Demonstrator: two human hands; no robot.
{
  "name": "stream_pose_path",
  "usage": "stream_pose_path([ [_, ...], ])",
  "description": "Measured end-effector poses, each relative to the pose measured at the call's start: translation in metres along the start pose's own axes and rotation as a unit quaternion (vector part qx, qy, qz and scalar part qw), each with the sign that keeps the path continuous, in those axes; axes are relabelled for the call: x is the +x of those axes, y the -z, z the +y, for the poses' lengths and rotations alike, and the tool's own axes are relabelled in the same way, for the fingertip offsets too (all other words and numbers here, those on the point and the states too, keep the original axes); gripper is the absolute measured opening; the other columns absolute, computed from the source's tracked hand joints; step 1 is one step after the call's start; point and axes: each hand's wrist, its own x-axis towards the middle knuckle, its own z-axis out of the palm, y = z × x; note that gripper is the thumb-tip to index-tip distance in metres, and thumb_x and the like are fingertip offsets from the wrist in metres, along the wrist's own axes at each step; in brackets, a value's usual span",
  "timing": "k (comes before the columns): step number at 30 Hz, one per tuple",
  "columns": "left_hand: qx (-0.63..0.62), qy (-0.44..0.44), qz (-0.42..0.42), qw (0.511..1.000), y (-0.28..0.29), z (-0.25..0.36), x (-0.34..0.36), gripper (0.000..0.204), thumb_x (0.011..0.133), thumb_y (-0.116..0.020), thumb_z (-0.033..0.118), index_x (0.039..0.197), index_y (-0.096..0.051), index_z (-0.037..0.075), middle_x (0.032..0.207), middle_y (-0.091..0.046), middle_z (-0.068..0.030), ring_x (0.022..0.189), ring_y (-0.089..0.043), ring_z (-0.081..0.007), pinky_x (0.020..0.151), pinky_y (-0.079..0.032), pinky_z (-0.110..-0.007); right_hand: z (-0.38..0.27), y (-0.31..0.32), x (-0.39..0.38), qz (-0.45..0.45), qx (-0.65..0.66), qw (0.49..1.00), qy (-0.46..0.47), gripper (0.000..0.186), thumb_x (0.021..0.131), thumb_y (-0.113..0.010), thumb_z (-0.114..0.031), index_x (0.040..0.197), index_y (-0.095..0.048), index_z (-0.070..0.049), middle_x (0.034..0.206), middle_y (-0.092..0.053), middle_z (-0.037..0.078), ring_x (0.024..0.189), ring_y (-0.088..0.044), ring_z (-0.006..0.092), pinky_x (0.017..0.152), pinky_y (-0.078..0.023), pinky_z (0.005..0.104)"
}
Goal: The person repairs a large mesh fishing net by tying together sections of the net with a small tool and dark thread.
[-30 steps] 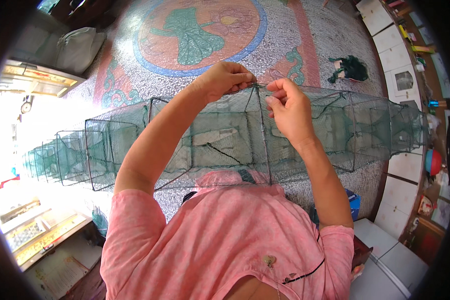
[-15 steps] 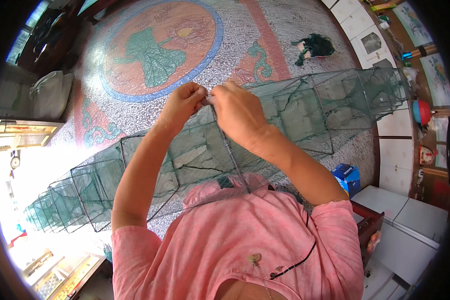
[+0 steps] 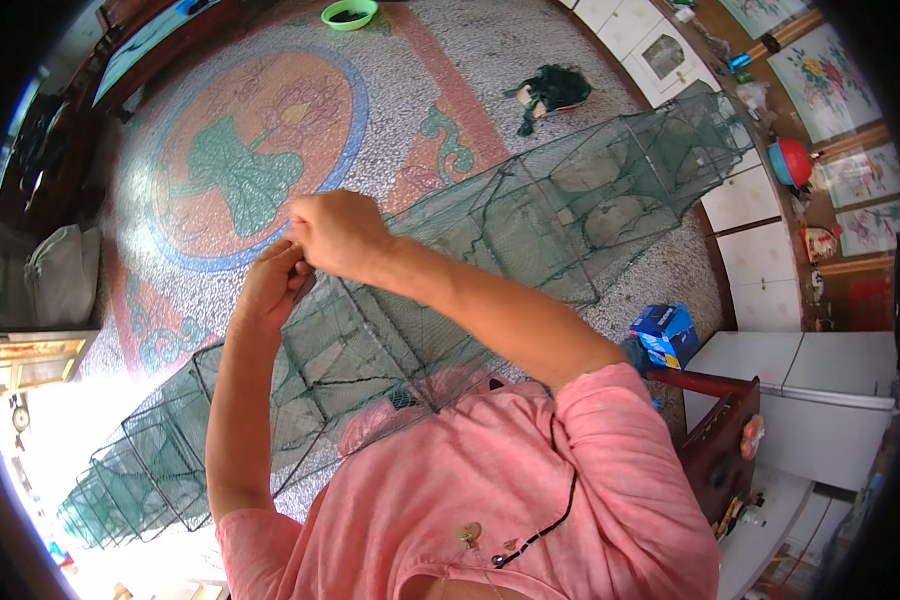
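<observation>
Seen at right on blue box [image 3: 674,340]: pale print [image 3: 656,320], too small to make out; no words readable elsewhere.

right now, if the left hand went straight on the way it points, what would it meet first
Most likely the right hand, which lies just ahead of the left hand; they look close or touching, though depth is hard to judge from this view.
</observation>
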Motion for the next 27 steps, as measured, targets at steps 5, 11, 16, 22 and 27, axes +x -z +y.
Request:
stream_pose_path([
  [5, 0.016, -0.066, 0.057, 0.996, -0.006, -0.003, -0.004, 0.006, 0.086, -0.054, 0.006, 0.081, -0.059, 0.005, 0.066, -0.051, 0.0036, 0.052, -0.038, -0.0047, 0.047, -0.028, -0.021, -0.062, -0.002, 0.048, 0.182, 0.187, 0.956, 0.132, 0.016, 0.086, -0.060, -0.021, 0.080, -0.056, -0.007, 0.069, -0.062, 0.010, 0.066, -0.062, 0.0290, 0.057, -0.047, 0.0393],
  [11, 0.198, -0.236, -0.134, 0.942, -0.017, 0.010, -0.017, 0.024, 0.092, -0.057, 0.015, 0.114, -0.059, 0.005, 0.090, -0.053, 0.0050, 0.078, -0.043, -0.0043, 0.068, -0.036, -0.020, -0.087, 0.096, 0.072, 0.220, 0.160, 0.908, 0.320, 0.013, 0.089, -0.057, -0.019, 0.083, -0.060, -0.008, 0.068, -0.066, 0.007, 0.059, -0.064, 0.0138, 0.050, -0.048, 0.0281],
  [16, 0.198, -0.245, -0.201, 0.928, -0.018, 0.009, -0.011, 0.014, 0.092, -0.059, 0.019, 0.094, -0.066, 0.008, 0.092, -0.058, 0.0008, 0.076, -0.045, -0.0076, 0.072, -0.039, -0.022, -0.090, 0.197, 0.035, 0.115, 0.551, 0.805, 0.186, 0.022, 0.098, -0.044, -0.027, 0.091, -0.054, -0.009, 0.067, -0.054, 0.000, 0.052, -0.050, 0.0074, 0.044, -0.043, 0.0200],
  [22, 0.113, -0.127, -0.098, 0.981, 0.000, 0.007, -0.010, 0.023, 0.094, -0.055, 0.027, 0.092, -0.064, 0.006, 0.086, -0.061, 0.0019, 0.081, -0.051, -0.0072, 0.076, -0.041, -0.024, -0.052, 0.153, -0.007, 0.065, 0.270, 0.954, 0.116, 0.017, 0.093, -0.055, -0.021, 0.079, -0.062, -0.012, 0.067, -0.055, -0.005, 0.053, -0.046, 0.0027, 0.047, -0.035, 0.0157],
  [27, 0.031, -0.122, -0.063, 0.990, 0.000, 0.003, -0.006, 0.018, 0.095, -0.054, 0.025, 0.094, -0.060, 0.008, 0.097, -0.063, -0.0016, 0.090, -0.058, -0.0110, 0.079, -0.045, -0.025, -0.011, 0.104, -0.052, -0.083, 0.067, 0.992, 0.071, 0.009, 0.080, -0.066, -0.007, 0.089, -0.065, -0.003, 0.079, -0.054, 0.005, 0.069, -0.053, 0.0165, 0.060, -0.043, 0.0269],
])
